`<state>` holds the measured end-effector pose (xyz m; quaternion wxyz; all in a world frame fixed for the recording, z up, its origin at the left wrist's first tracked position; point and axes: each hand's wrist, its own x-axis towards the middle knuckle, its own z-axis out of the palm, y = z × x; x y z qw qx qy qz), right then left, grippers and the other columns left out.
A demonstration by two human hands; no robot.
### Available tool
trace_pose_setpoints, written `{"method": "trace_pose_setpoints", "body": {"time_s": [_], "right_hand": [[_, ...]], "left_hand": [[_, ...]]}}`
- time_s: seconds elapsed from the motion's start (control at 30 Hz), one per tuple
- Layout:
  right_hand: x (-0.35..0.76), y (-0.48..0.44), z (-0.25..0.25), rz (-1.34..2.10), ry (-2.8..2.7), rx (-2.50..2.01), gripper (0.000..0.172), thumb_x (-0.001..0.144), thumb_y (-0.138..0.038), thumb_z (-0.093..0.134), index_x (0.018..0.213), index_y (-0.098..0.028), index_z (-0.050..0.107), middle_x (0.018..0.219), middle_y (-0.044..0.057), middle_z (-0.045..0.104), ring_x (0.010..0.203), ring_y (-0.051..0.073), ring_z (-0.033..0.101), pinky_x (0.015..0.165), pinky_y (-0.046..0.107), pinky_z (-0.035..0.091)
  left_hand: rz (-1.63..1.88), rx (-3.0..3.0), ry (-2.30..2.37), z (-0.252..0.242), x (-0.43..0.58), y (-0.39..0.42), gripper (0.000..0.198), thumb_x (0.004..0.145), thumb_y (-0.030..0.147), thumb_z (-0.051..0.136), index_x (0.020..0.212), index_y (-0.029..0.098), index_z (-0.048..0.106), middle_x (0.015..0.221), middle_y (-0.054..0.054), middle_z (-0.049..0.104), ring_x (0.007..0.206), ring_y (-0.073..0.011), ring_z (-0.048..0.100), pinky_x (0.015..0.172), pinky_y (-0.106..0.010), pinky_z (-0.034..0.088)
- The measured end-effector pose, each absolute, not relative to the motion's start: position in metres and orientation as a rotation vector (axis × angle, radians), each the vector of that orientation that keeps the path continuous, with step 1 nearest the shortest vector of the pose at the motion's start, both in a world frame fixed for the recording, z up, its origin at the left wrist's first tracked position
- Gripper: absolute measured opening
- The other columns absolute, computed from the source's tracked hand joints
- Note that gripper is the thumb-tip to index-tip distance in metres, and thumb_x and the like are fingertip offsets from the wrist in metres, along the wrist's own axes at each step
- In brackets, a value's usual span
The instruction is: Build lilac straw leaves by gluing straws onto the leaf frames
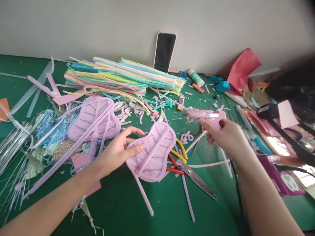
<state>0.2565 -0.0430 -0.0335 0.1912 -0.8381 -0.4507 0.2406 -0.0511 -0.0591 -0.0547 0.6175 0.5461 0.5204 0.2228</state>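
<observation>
Between the thumb and fingers of my left hand (123,146) is the left edge of a lilac fan-shaped piece made of pipe cleaners (154,150). A loose pipe-cleaner end hangs from its lower left. My right hand (223,134) is wrapped round a pink glue gun (204,114), whose nozzle points left above the table. A second lilac fan with a wrapped handle (94,119) lies to the left, with long lilac strips across it. Scissors with red handles (197,180) and yellow-handled pliers (181,149) lie just right of the held piece, partly under it.
Bundles of pastel pipe cleaners (123,77) lie along the back, before a phone (165,50) leaning on the wall. Silver wires (14,147) and blue tassels (49,127) cover the left. A black cable (237,186) runs beside my right forearm. A purple pouch (280,173) lies at right.
</observation>
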Motion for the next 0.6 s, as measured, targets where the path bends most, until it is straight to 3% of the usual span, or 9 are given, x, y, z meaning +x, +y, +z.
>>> {"method": "trace_pose_setpoints", "body": {"time_s": [0.1,0.17,0.23,0.33,0.47,0.6], "right_hand": [[0.262,-0.041,-0.041,0.472,-1.455,-2.389,0.057,0.075,-0.076,0.052,0.079,-0.019,0.054,0.066,0.01,0.065,0.065,0.029,0.065,0.061,0.04,0.046],[0.255,-0.048,-0.039,0.104,-1.576,-2.356,0.062,0.078,-0.074,0.049,0.09,-0.014,0.058,0.085,0.019,0.067,0.087,0.035,0.064,0.072,0.047,0.046],[0.241,-0.06,-0.033,-0.053,-1.595,-2.228,0.064,0.082,-0.07,0.048,0.103,-0.011,0.059,0.103,0.023,0.065,0.101,0.037,0.059,0.081,0.05,0.045],[0.212,-0.076,-0.024,0.454,-1.564,-1.973,0.053,0.083,-0.064,0.054,0.111,-0.019,0.059,0.105,0.013,0.067,0.092,0.027,0.063,0.074,0.041,0.05],[0.178,-0.081,-0.025,1.4,-1.329,-1.47,0.047,0.085,-0.058,0.058,0.114,-0.02,0.058,0.106,0.009,0.069,0.088,0.02,0.066,0.071,0.032,0.053],[0.166,-0.078,-0.035,1.581,-1.069,-1.311,0.041,0.078,-0.045,0.073,0.11,-0.021,0.063,0.104,0.005,0.072,0.084,0.019,0.068,0.07,0.029,0.054]], "left_hand": [[0.526,1.283,1.174,-0.055,-0.052,-0.06,0.04,0.083,0.046,0.068,0.115,0.028,0.054,0.079,0.003,0.059,0.074,-0.0152,0.054,0.061,-0.025,0.035],[0.542,1.287,1.16,-0.054,-0.052,-0.06,0.04,0.083,0.046,0.068,0.116,0.029,0.054,0.074,0.004,0.057,0.07,-0.0146,0.054,0.059,-0.024,0.034],[0.555,1.261,1.153,-0.052,-0.052,-0.06,0.043,0.083,0.045,0.069,0.119,0.029,0.053,0.067,0.006,0.053,0.063,-0.0129,0.051,0.055,-0.024,0.032],[0.58,1.164,1.109,-0.049,-0.049,-0.062,0.047,0.082,0.043,0.07,0.123,0.03,0.05,0.067,0.006,0.057,0.059,-0.0117,0.051,0.054,-0.022,0.035],[0.566,1.014,0.996,-0.048,-0.045,-0.068,0.051,0.081,0.041,0.073,0.124,0.029,0.048,0.087,0.0,0.07,0.078,-0.0185,0.066,0.068,-0.027,0.049],[0.564,0.986,0.98,-0.051,-0.045,-0.07,0.041,0.08,0.048,0.07,0.111,0.023,0.061,0.082,-0.003,0.07,0.077,-0.02,0.067,0.068,-0.03,0.051]]}}
